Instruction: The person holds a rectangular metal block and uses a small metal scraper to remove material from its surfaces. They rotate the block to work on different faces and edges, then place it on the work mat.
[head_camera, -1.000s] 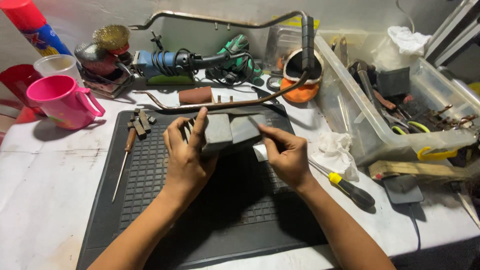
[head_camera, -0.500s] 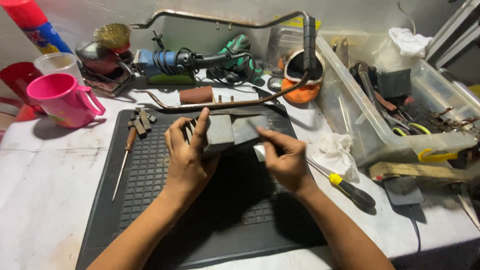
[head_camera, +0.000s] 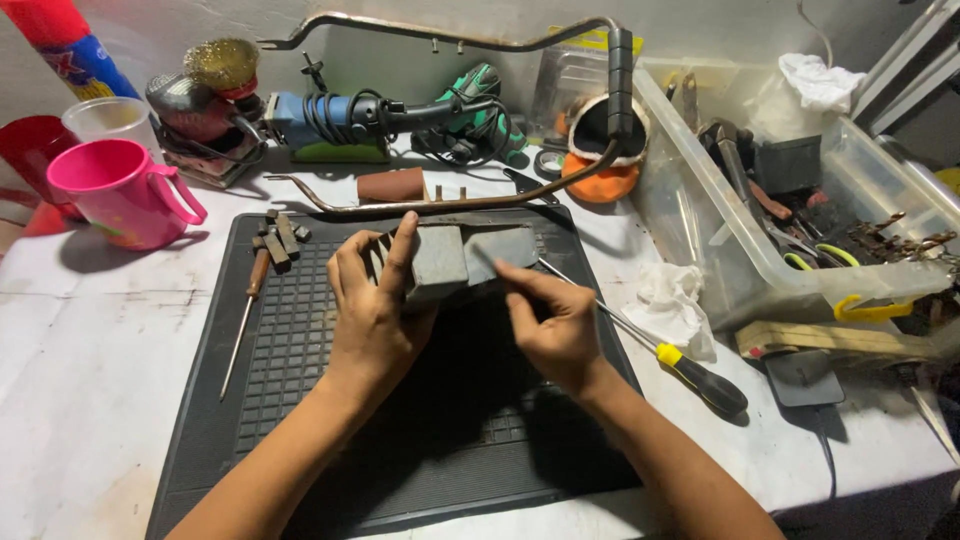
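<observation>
Grey metal block (head_camera: 455, 262) — dull, boxy, left hand (head_camera: 375, 320) gripping, ribbed black mat (head_camera: 300, 360).

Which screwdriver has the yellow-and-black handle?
The screwdriver lying right of the black mat, near the right hand. The other screwdriver lies on the mat's left side and has a brown wooden handle.

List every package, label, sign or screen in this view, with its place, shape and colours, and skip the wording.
Spray can: far left corner of the bench, a cylinder with a red top and a blue printed label band.
Blister pack: at the back against the wall, behind the orange pad, clear plastic with a yellow card top.
No signs or screens show.
</observation>
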